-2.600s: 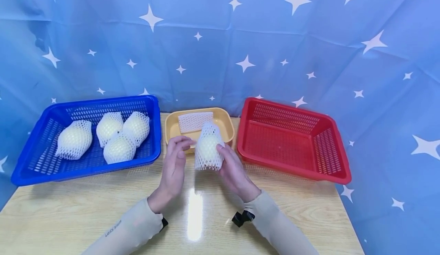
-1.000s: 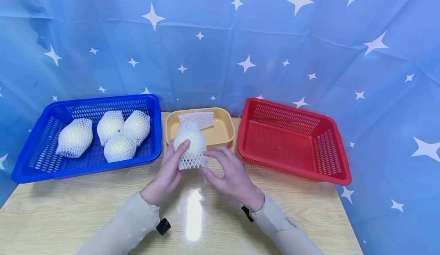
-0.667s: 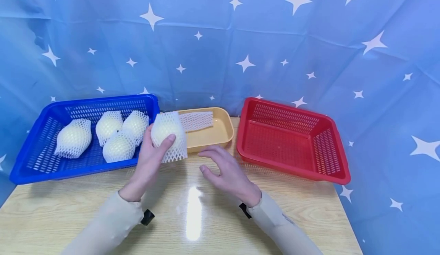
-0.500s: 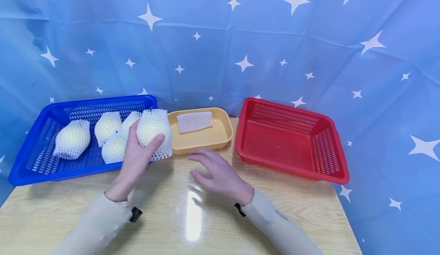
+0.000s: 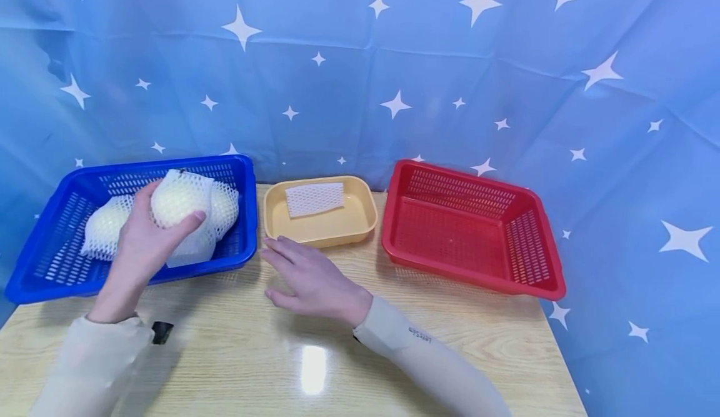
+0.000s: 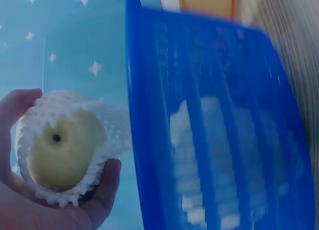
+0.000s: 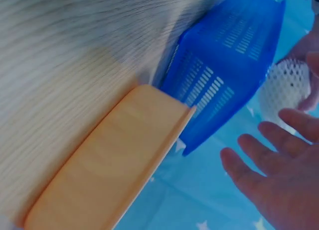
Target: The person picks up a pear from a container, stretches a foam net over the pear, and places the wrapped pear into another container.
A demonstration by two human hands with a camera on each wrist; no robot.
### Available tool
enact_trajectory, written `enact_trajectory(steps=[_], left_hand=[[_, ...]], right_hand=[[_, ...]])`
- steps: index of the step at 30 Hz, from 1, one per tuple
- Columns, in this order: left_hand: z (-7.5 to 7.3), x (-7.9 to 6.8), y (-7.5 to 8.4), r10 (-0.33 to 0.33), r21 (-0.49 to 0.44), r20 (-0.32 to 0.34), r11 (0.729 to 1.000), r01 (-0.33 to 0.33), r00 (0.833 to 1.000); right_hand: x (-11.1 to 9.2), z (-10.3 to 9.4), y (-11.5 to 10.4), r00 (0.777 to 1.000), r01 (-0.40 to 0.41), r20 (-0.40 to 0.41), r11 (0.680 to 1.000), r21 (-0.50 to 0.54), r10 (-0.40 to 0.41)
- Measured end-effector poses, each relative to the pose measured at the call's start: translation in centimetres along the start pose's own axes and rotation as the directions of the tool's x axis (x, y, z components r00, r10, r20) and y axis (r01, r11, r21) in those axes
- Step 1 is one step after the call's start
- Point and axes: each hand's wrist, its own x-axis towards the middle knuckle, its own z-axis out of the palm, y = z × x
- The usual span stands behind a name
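My left hand (image 5: 137, 245) grips a pale yellow pear (image 5: 179, 201) in a white foam net, holding it above the blue basket (image 5: 247, 217). In the left wrist view, the net leaves one end of the pear (image 6: 67, 155) bare, with a dark spot showing; thumb and fingers curl round its sides. Several other netted pears lie in the basket, among them one pear (image 5: 104, 226) at the left and another pear (image 5: 226, 207) at the right, partly covered by the hand and held pear. My right hand (image 5: 315, 282) holds nothing, fingers spread, over the wooden table before the yellow tray (image 5: 332, 223).
A flat white foam net (image 5: 315, 198) lies in the yellow tray. To its right stands a red basket (image 5: 450, 236) with nothing visible inside. A blue curtain (image 5: 349, 92) with white stars hangs behind the table (image 5: 242, 354).
The pear passed from my right hand to my left, which carried it leftward from before the tray to over the blue basket. My right hand let go and drifted left.
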Motion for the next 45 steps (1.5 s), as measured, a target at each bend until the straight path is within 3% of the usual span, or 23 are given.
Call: enact_trajectory(steps=[6, 14, 18, 21, 26, 31, 34, 38, 41, 45], left_hand=[[-2.3, 1.2, -1.7, -0.047, 0.151, -0.036, 0.987, 0.052, 0.998], [-4.9, 2.0, -4.5, -0.106, 0.333, -0.045, 0.936, 0.115, 0.993], [-5.5, 2.2, -5.8, -0.144, 0.422, -0.064, 0.893, 0.157, 0.988], [-5.7, 2.2, -6.6, -0.172, 0.506, -0.075, 0.842, 0.186, 0.982], [-5.8, 2.4, -7.3, -0.223, 0.583, -0.03, 0.788, 0.198, 0.974], [-5.5, 2.8, -7.0, -0.32, 0.609, 0.089, 0.767, 0.203, 0.943], [-5.3, 2.9, -7.0, -0.376, 0.631, 0.145, 0.747, 0.207, 0.915], [-5.3, 2.8, -7.1, -0.404, 0.651, 0.202, 0.736, 0.185, 0.892], [-5.4, 2.6, -7.4, -0.366, 0.648, 0.235, 0.75, 0.136, 0.9], [-5.1, 2.2, -7.6, -0.327, 0.644, 0.193, 0.754, 0.132, 0.925]], right_hand=[[1.4, 0.8, -0.9, 0.997, -0.013, 0.073, 0.998, -0.058, 0.017], [2.1, 1.9, -2.0, 0.995, -0.02, 0.093, 0.992, -0.122, 0.032], [2.3, 2.1, -2.4, 0.995, -0.037, 0.089, 0.989, -0.145, 0.05], [2.3, 2.2, -2.6, 0.996, -0.034, 0.081, 0.986, -0.162, 0.048], [2.4, 2.2, -2.7, 0.997, -0.019, 0.073, 0.982, -0.187, 0.033], [2.4, 2.2, -2.8, 0.996, -0.021, 0.078, 0.981, -0.191, 0.036], [2.4, 2.2, -2.8, 0.996, -0.023, 0.084, 0.982, -0.186, 0.039], [2.4, 2.2, -2.7, 0.995, -0.031, 0.092, 0.984, -0.176, 0.048], [2.3, 2.2, -2.7, 0.994, -0.04, 0.096, 0.986, -0.16, 0.055], [2.1, 2.1, -2.4, 0.993, -0.053, 0.099, 0.991, -0.125, 0.066]])
